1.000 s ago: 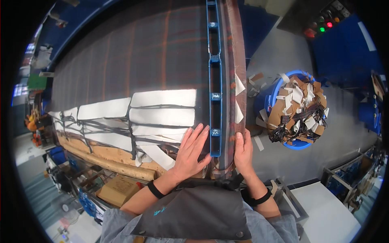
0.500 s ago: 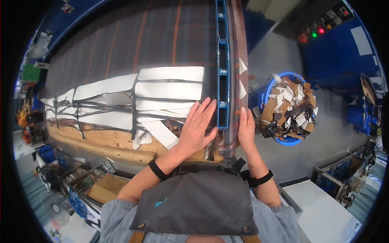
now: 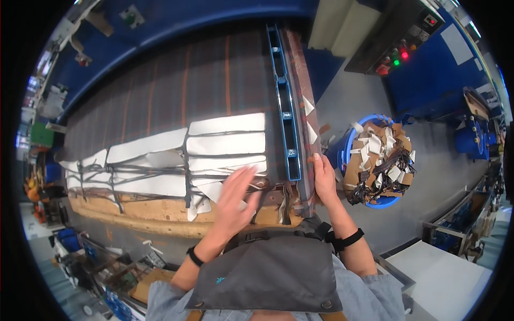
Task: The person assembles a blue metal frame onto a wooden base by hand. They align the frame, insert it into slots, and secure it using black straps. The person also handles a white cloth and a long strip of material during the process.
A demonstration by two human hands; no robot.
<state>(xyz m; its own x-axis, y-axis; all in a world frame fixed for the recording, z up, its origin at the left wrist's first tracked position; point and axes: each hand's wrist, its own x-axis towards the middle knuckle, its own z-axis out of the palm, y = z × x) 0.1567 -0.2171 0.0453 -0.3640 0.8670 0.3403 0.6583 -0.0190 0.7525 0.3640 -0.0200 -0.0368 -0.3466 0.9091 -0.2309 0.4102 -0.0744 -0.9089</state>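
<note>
My left hand, slightly blurred, hovers over the near end of white cut pieces, fingers stretched out and nothing seen in them. Dark narrow strips run between and across these pieces, which lie on dark plaid fabric with orange lines. My right hand rests against the fabric's right edge, fingers stretched along it; their far side is hidden. Between my hands, a long blue metal frame with crosspieces lies on the fabric, touched by neither hand.
A wooden board edge shows at the front. To the right stands a blue bin full of cardboard and white scraps. Beyond it is a blue cabinet with lit buttons. A white-topped table stands at lower right.
My left hand has lifted from beside the blue frame and moved left over the white pieces. My right hand stays at the fabric's edge. The whole view has shifted and tilted.
</note>
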